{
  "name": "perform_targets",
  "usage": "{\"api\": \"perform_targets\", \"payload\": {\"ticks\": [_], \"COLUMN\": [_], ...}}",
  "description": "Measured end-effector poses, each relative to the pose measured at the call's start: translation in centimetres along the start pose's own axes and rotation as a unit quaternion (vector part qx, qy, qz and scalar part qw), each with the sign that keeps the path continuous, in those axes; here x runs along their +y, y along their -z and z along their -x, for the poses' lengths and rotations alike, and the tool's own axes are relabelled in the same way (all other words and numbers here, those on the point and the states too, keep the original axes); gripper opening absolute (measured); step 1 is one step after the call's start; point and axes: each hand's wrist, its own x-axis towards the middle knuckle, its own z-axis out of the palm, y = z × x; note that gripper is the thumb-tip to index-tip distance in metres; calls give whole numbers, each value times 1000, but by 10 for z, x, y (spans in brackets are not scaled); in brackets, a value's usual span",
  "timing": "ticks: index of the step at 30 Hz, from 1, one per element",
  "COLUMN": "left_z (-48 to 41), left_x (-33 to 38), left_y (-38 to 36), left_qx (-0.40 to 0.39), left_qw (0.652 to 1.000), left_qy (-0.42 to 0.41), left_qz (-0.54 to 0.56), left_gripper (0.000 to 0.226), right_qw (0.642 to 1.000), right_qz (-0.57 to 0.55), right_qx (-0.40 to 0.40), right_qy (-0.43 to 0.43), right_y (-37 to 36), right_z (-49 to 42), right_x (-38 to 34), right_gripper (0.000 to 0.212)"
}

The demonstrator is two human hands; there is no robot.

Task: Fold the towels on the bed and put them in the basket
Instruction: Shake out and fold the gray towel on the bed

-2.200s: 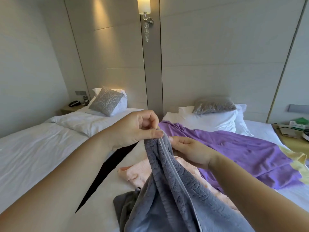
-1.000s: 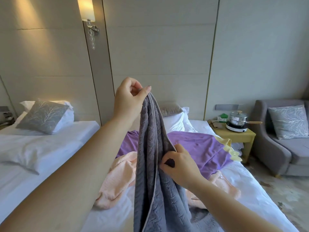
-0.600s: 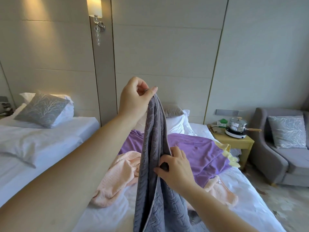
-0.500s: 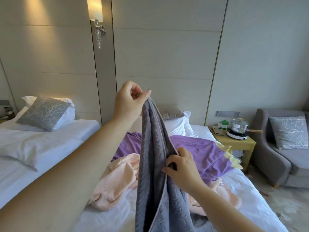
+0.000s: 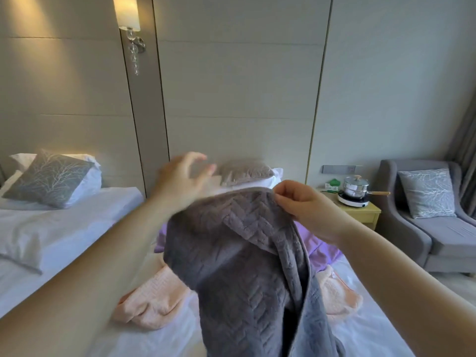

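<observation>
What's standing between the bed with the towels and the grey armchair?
A small wooden bedside table, shown in the head view. On it stands a steel pot on a white hotplate, with a green box beside it.

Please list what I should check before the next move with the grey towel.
1. Right hand pinches a corner of the grey towel: ok.
2. Left hand grips the other corner: not ok; its fingers are spread and hold nothing.
3. Towel spread flat: not ok; it hangs in folds.
4. Bed free beneath it: not ok; the pink towel and purple towel lie there.
5. Basket within reach: cannot tell; none in view.
</observation>
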Motion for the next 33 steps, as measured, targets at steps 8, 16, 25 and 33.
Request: {"api": "perform_targets", "payload": {"ticks": [8, 16, 25, 33], "left_z": [33, 25, 22, 10], "left_x": [49, 75, 75, 60], "left_y": [-55, -45, -28, -14], "left_qx": [-252, -243, -228, -134], "left_qw": [951, 932, 926, 951], "left_qy": [-69, -123, -82, -65], "left_qz": [166, 240, 291, 271], "left_gripper": [28, 12, 17, 13], "right_qw": [999, 971, 934, 828], "right_qz": [-54, 222, 302, 545], "right_qx": [-4, 19, 143, 134], "right_qy": [3, 82, 127, 1], "right_y": [4, 7, 6, 37], "right_z": [19, 30, 20, 4], "right_x": [20, 58, 64, 71], "right_gripper": [16, 19, 15, 15]}}
